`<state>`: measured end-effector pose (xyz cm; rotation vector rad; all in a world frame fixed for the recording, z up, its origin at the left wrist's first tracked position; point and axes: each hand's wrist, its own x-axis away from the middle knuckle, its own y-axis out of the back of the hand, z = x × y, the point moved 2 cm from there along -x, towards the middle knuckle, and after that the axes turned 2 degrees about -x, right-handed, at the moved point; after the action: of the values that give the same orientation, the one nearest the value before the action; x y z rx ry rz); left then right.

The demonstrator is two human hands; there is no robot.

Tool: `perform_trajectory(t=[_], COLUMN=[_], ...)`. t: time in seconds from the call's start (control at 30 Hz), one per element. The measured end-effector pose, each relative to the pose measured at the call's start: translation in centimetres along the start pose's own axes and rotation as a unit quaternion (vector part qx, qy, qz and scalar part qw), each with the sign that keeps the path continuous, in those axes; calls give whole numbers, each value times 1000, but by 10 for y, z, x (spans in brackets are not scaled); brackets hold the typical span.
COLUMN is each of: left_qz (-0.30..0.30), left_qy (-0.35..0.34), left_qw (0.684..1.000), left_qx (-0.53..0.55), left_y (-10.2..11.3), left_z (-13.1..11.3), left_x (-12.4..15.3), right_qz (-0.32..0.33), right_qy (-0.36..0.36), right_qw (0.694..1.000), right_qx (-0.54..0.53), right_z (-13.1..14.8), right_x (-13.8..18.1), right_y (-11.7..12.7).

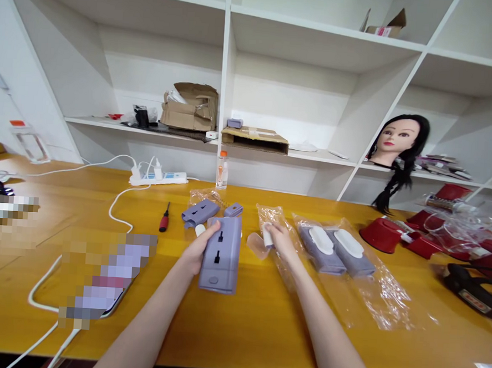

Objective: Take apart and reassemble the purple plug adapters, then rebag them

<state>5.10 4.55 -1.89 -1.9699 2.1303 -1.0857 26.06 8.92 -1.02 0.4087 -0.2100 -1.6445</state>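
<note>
My left hand (198,251) grips a purple plastic case (220,265) by its left side, tilted up above the table. Two black keyhole-like slots and a small oval button show on the case. Farther right, my right hand (282,243) is closed on a small white piece (267,235), partly covered by the fingers. A tan rounded flat piece (258,246) lies beside that hand, near a clear plastic bag (274,214). Behind the left hand sit another purple part with black slots (201,212) and a smaller purple part (233,210).
Two bagged purple units with white oval tops (323,252) lie to the right. A red-handled screwdriver (164,219), a phone (113,278) with white cables and a power strip (158,178) are on the left. Red items (379,235) and a black tool (473,289) stand far right.
</note>
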Motion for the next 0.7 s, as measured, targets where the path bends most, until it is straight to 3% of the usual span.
perform_trajectory(t=[0.13,0.23,0.27,0.37,0.43,0.53,0.6,0.7], left_qz=[-45,-48,-45,-37,-28,17,66,100], left_qy=[-58,-69,-65,-51,-45,-52,-60,-72], left_qw=[995,994,994,997,998,998,993,986], left_qx=[67,75,71,46,19,-37,-78,-114], left_y=[6,6,6,3,1,-4,-8,-12], left_z=[-8,-7,-6,-1,1,3,6,10], left_x=[-4,-5,-6,-6,-5,-1,2,5], right_qz=[84,113,117,113,90,43,54,110], right_qy=[67,145,151,159,172,171,143,144], right_qw=[985,906,889,885,896,951,982,983], right_qx=[136,380,416,424,398,254,111,-32], right_z=[2,5,5,7,11,21,26,32], right_x=[25,39,42,43,40,33,30,30], right_y=[-27,-48,-52,-50,-42,-26,-19,-17])
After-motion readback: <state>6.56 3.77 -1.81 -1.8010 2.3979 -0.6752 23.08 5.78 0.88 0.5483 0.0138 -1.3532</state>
